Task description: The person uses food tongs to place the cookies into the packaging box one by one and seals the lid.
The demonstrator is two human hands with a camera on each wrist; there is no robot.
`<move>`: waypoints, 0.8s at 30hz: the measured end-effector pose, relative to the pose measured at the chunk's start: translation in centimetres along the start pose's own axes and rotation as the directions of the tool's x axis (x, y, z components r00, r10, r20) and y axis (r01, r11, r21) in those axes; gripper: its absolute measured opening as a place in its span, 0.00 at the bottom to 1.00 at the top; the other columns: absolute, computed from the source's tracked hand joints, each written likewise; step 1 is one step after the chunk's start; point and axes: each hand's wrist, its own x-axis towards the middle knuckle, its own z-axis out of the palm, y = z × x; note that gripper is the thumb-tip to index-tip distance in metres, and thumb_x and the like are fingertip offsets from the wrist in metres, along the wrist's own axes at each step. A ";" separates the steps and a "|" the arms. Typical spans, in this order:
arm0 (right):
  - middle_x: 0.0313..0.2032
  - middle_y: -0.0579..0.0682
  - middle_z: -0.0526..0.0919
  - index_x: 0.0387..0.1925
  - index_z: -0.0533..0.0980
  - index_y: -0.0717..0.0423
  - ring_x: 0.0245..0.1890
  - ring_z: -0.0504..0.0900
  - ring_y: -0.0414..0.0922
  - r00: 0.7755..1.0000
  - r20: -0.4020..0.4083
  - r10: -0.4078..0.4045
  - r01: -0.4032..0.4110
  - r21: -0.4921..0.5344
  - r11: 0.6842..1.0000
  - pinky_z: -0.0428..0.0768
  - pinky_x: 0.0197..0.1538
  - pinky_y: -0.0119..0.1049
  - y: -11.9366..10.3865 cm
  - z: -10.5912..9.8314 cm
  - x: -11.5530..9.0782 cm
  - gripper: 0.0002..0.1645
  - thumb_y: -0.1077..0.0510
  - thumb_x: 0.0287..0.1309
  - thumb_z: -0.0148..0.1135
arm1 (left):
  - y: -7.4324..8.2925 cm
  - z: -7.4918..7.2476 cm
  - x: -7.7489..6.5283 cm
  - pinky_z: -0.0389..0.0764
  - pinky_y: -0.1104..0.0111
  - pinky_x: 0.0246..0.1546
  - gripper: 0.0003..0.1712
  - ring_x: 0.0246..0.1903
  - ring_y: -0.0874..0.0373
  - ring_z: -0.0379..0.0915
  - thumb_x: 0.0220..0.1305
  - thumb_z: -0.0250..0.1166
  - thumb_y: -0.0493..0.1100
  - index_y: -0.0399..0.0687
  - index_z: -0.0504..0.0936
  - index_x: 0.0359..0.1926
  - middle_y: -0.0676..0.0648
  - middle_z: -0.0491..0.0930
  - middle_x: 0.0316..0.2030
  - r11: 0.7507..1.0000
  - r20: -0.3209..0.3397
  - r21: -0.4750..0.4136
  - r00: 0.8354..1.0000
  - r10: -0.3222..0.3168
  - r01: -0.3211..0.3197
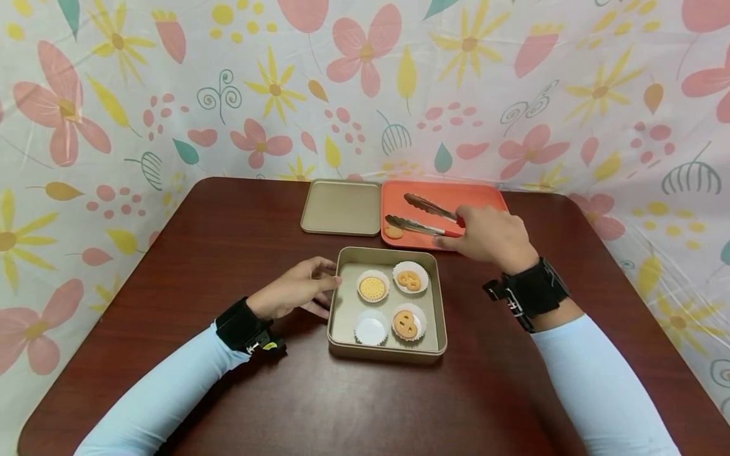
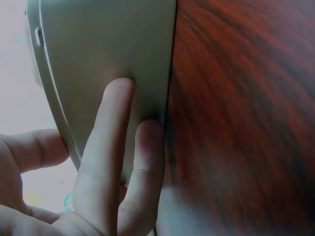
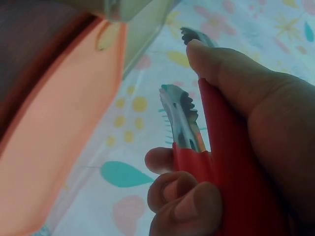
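Observation:
In the head view, a gold square tin [image 1: 349, 258] holds several white paper cups. A round yellow cookie [image 1: 373, 289] lies in the far left cup, a pretzel-shaped cookie [image 1: 409, 280] in the far right one, and a round cookie with holes [image 1: 405, 324] in the near right one. The near left paper cup [image 1: 371, 328] shows only its white bottom. My left hand [image 1: 301, 286] touches the tin's left side, straight fingers [image 2: 106, 132] on the outer wall and thumb at the rim. My right hand [image 1: 495, 237] grips red-handled tongs [image 1: 419, 225], their tips spread, above the orange tray [image 1: 479, 193].
One cookie [image 1: 393, 232] lies at the orange tray's near left corner, under the tongs. Left of that tray sits a flat gold lid [image 1: 342, 206]. The brown table [image 1: 245, 221] ends at a flowered cloth [image 1: 365, 114] behind.

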 end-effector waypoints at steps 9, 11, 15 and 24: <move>0.33 0.54 0.82 0.46 0.78 0.56 0.31 0.78 0.53 0.999 0.030 -0.025 0.025 -0.010 1.000 0.76 0.27 0.48 1.1 1.7 2.7 0.40 0.25 0.54 0.68 | 0.0 -0.1 0.2 0.91 0.51 0.38 0.31 0.39 0.41 0.83 0.76 0.60 0.40 0.36 0.59 0.73 0.31 0.70 0.58 1.000 -0.010 -0.001 1.000 -0.008 0.008; 0.33 0.54 0.82 0.45 0.78 0.56 0.30 0.78 0.52 0.999 0.033 -0.038 0.038 -0.015 0.999 0.75 0.27 0.47 1.3 2.2 3.2 0.39 0.26 0.54 0.69 | 0.0 -0.2 0.1 0.91 0.52 0.38 0.32 0.39 0.41 0.83 0.76 0.60 0.41 0.36 0.59 0.73 0.31 0.70 0.58 1.000 -0.009 0.001 1.000 -0.007 0.007; 0.32 0.52 0.81 0.43 0.79 0.55 0.29 0.77 0.51 0.997 0.049 -0.065 0.065 -0.016 0.998 0.74 0.28 0.45 1.5 3.1 4.0 0.35 0.29 0.54 0.71 | 0.1 -0.2 0.0 0.91 0.52 0.38 0.32 0.39 0.42 0.82 0.76 0.60 0.41 0.35 0.59 0.73 0.31 0.70 0.59 1.000 -0.009 0.003 1.000 -0.004 0.004; 0.32 0.51 0.81 0.45 0.79 0.56 0.30 0.77 0.51 0.992 0.100 -0.073 0.077 -0.041 0.996 0.74 0.27 0.43 1.9 4.5 5.0 0.37 0.28 0.55 0.69 | 0.2 0.0 -0.2 0.91 0.52 0.39 0.33 0.39 0.42 0.82 0.76 0.61 0.41 0.35 0.59 0.73 0.30 0.70 0.59 1.000 -0.006 -0.004 1.000 -0.006 0.006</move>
